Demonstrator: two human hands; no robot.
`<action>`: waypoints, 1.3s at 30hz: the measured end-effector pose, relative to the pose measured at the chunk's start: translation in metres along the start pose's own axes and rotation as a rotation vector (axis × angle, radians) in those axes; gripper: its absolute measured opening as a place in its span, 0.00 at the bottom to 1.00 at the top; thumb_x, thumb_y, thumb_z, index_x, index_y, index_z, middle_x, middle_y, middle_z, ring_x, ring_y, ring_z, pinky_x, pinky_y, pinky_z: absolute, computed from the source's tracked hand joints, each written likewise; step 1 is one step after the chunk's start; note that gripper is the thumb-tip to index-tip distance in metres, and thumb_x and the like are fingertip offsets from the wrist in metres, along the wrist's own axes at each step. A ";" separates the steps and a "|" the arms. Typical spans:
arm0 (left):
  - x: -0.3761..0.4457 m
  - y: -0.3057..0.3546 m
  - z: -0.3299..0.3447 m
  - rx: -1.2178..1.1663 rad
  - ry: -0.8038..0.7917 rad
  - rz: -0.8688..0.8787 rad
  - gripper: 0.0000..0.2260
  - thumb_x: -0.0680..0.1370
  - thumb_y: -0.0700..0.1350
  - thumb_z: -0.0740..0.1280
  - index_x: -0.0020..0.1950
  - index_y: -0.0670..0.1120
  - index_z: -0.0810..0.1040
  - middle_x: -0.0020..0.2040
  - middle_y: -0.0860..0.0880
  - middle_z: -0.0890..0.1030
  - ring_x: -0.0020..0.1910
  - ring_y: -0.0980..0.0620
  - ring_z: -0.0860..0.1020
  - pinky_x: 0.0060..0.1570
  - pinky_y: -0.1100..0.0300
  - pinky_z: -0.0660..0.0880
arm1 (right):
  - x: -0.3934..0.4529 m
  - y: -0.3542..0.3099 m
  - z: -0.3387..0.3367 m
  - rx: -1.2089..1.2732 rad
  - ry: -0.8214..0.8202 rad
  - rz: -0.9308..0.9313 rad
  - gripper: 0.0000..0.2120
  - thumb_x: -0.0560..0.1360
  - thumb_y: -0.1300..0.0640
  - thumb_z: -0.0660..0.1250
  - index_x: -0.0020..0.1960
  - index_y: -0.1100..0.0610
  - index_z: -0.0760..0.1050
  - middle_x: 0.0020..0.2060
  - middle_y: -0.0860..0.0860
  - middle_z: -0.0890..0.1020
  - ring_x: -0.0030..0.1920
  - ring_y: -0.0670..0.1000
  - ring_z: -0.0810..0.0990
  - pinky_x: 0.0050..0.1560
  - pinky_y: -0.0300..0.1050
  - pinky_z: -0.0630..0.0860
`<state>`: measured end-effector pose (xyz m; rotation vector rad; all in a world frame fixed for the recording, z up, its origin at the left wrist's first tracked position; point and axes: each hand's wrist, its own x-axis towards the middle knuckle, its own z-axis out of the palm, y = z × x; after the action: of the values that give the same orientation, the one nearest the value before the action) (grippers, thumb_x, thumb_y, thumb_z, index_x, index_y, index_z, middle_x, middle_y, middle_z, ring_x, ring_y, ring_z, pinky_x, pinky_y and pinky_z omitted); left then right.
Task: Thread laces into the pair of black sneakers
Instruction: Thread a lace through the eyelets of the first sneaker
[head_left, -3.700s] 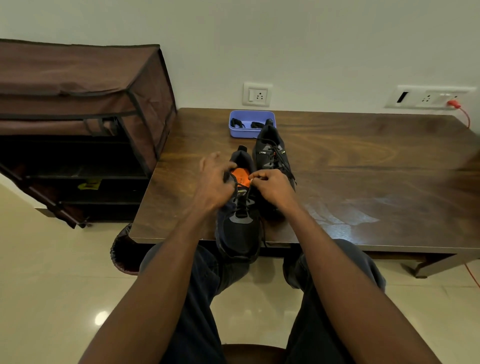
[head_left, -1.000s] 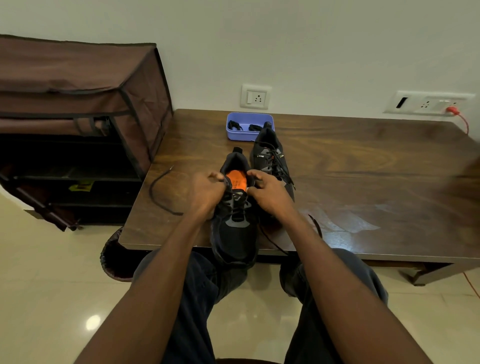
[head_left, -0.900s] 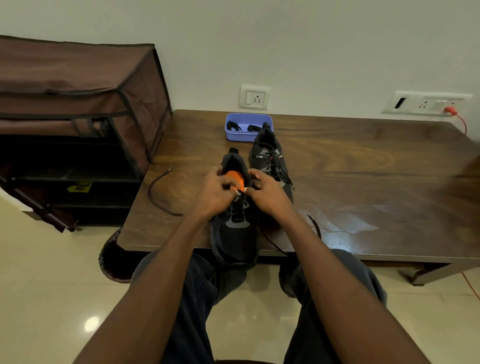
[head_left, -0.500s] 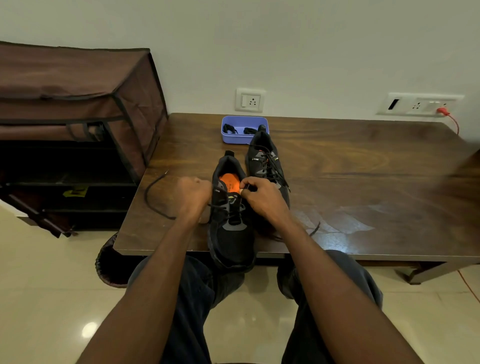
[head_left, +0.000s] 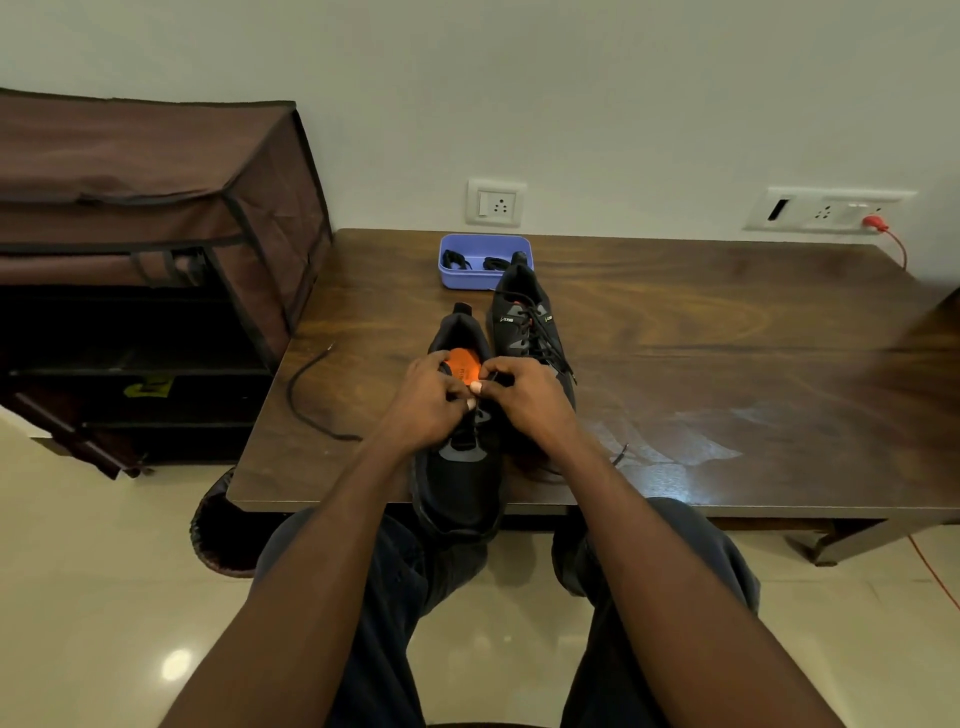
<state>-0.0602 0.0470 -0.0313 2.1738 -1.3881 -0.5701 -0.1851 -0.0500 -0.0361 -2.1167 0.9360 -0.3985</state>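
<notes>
Both hands (head_left: 480, 395) have closed together over the near sneaker (head_left: 460, 467) (lace (head_left: 311, 395) unmoved).

We saw a black near sneaker (head_left: 460, 478) with an orange insole (head_left: 464, 366), a black far sneaker (head_left: 524, 317) with grey patches, a lilac tray (head_left: 457, 275), a dark-brown wood-grained table (head_left: 727, 338), and a brown rack (head_left: 156, 208) at left.

Both forearms reach fwd from the bottom of the view, converging toward the centre. Left hand (head_left: 434, 402) is curled, knuckles up, fingers (head_left: 457, 387) bent inward w/ thumb tip pressed close. Right hand (head_left: 527, 397) mirrors it, curled and pinching. Fingertips of both hands nearly touch at the middle. Wrists roughly level, bare arms, no sleeves.
</notes>
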 end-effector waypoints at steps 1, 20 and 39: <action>-0.001 0.001 -0.002 -0.137 0.029 -0.027 0.04 0.77 0.40 0.69 0.44 0.47 0.82 0.65 0.42 0.77 0.68 0.46 0.70 0.68 0.52 0.67 | 0.000 0.001 0.000 -0.001 0.000 0.000 0.06 0.76 0.50 0.70 0.40 0.46 0.78 0.36 0.46 0.81 0.37 0.45 0.77 0.38 0.40 0.66; 0.000 -0.003 0.002 0.036 -0.025 -0.006 0.06 0.78 0.43 0.68 0.52 0.46 0.84 0.77 0.42 0.62 0.76 0.45 0.58 0.73 0.53 0.56 | 0.001 0.000 -0.002 -0.002 0.005 0.026 0.06 0.79 0.52 0.66 0.46 0.47 0.81 0.40 0.45 0.83 0.40 0.45 0.80 0.38 0.40 0.70; 0.002 -0.001 -0.002 0.144 -0.005 -0.035 0.10 0.78 0.48 0.68 0.58 0.54 0.83 0.78 0.44 0.59 0.76 0.43 0.53 0.74 0.47 0.54 | 0.002 -0.001 -0.003 -0.040 -0.013 0.030 0.06 0.79 0.52 0.65 0.48 0.46 0.81 0.40 0.44 0.81 0.39 0.43 0.79 0.37 0.39 0.68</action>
<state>-0.0575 0.0461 -0.0307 2.3149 -1.4363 -0.5028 -0.1849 -0.0523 -0.0331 -2.1362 0.9737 -0.3532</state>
